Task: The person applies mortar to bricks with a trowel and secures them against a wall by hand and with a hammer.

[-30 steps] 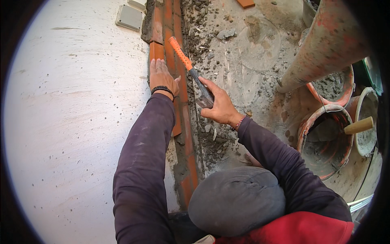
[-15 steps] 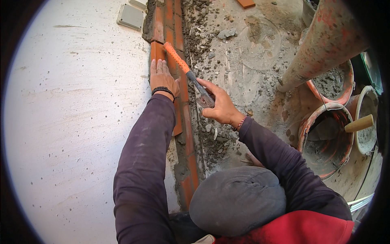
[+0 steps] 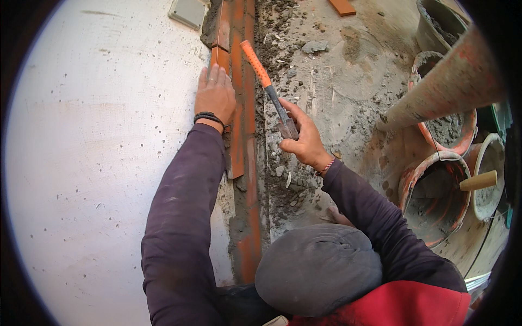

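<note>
My left hand (image 3: pixel 216 96) lies flat, fingers stretched forward, on an orange brick (image 3: pixel 219 57) at the top of a brick course beside the white wall. A thin string runs along that course. In my right hand (image 3: pixel 307 138) is a hammer (image 3: pixel 262 74), gripped near its dark metal head. Its orange dotted handle points away from me, over the bricks just right of my left hand. The fingers partly cover the hammer head. Below my left hand, another orange brick (image 3: pixel 237 155) sits along the same line.
The white wall (image 3: pixel 103 163) fills the left, with a grey box (image 3: pixel 187 12) on it. Mortar crumbs litter the ground. At right stand a thick stained post (image 3: pixel 435 92), a mortar bucket (image 3: pixel 408 185) and a wooden handle (image 3: pixel 478 181). A loose brick (image 3: pixel 342 6) lies far off.
The hammer's handle end has come away from the brick, swinging to the right and more upright. My left hand has slid slightly forward on the brick. The view has shifted a little.
</note>
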Tool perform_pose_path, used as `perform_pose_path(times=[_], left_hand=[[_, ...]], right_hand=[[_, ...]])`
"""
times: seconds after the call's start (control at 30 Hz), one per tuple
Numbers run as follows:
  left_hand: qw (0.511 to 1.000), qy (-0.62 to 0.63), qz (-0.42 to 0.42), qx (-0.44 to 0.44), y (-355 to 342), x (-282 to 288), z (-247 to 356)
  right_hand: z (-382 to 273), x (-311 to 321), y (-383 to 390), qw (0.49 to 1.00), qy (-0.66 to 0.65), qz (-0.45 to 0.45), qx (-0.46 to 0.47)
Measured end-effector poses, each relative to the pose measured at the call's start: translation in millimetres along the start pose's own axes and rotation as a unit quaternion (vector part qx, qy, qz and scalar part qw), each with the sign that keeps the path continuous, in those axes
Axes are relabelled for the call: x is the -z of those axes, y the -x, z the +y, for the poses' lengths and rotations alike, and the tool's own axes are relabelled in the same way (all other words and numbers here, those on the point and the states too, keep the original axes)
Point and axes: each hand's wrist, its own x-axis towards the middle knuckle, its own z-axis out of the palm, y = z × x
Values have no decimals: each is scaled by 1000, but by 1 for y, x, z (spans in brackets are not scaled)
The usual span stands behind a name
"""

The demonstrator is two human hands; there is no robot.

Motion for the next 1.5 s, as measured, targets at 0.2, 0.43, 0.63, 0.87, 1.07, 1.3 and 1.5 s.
perform_pose_path(times=[0.2, 0.43, 0.63, 0.87, 1.07, 1.3, 1.5], left_hand=[[992, 97, 26, 80, 1, 29, -19], [975, 175, 29, 132, -8, 19, -19], [962, 225, 32, 151, -5, 15, -18], [960, 233, 30, 152, -4, 12, -18], [965, 220, 38, 138, -1, 7, -20], [964, 224, 51, 132, 0, 6, -19], [961, 235, 66, 132, -1, 5, -18]], right_hand=[[1, -11, 2, 999, -35, 8, 9], [7, -17, 6, 997, -59, -28, -35], [9, -26, 14, 995, -88, -21, -36], [13, -34, 20, 993, -108, -22, -40], [24, -31, 26, 995, -75, -53, -38], [27, -25, 28, 993, -87, -71, -38], [28, -27, 29, 991, -114, -39, -61]])
